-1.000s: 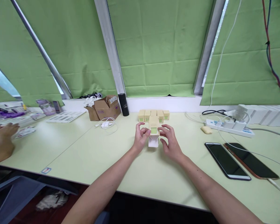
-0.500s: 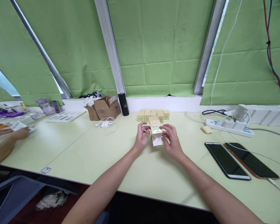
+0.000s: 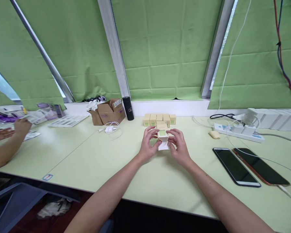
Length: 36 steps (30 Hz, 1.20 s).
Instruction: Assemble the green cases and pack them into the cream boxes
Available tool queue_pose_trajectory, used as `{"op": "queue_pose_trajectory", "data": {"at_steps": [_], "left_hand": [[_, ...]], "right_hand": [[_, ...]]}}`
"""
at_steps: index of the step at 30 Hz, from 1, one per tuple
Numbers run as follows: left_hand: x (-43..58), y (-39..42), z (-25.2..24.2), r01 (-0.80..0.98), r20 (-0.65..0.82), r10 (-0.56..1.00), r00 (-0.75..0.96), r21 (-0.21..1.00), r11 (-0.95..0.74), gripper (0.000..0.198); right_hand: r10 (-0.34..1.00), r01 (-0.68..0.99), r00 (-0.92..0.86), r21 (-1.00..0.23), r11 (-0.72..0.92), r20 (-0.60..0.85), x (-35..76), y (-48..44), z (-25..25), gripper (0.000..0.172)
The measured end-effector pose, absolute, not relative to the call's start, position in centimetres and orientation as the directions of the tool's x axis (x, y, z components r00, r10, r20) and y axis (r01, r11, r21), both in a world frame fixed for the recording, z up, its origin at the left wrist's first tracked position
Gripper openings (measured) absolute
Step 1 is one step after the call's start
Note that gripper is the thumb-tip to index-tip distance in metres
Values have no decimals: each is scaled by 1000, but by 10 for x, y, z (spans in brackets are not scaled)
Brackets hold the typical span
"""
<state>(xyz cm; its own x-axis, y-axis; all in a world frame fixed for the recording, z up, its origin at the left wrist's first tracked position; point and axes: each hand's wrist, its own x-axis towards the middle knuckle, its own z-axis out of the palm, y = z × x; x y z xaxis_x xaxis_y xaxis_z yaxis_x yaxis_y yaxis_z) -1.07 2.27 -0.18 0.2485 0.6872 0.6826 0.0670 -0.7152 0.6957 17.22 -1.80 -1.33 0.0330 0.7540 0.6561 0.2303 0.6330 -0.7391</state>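
Note:
Between my two hands is a small cream cardboard box (image 3: 162, 127) with a green label, its white end flap (image 3: 164, 146) hanging open toward me. My left hand (image 3: 149, 142) is closed on the box's left side, thumb near the flap. From the right, my right hand (image 3: 178, 145) grips the box's other side with bent fingers. Just behind it stands a row of several matching small boxes (image 3: 153, 118), with green labels at their lower fronts. What lies inside the held box is hidden.
An open brown carton (image 3: 109, 113) and a black bottle (image 3: 128, 108) stand at the back left, near a white charger with cable (image 3: 109, 129). On the right lie two phones (image 3: 235, 166) and a power strip (image 3: 239, 132). Another person's hands (image 3: 21, 126) work at the far left.
My left hand has moved right and closed in on the box, its thumb now by the flap. The box has tipped, its front end raised slightly. The other person's hand has lifted.

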Motion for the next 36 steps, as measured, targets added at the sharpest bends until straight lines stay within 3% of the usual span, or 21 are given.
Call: {"op": "queue_pose_trajectory", "data": {"at_steps": [12,36], "left_hand": [[-8,25,-2,71,691,693,209,696,-715,37],[-7,21,0,133,696,678,237,668,-732,35]], "right_hand": [[732,259,18,-710,655,681,173,-19,-12,45],[801,143,47,-798,585,596,173,-21,-8,33]]}}
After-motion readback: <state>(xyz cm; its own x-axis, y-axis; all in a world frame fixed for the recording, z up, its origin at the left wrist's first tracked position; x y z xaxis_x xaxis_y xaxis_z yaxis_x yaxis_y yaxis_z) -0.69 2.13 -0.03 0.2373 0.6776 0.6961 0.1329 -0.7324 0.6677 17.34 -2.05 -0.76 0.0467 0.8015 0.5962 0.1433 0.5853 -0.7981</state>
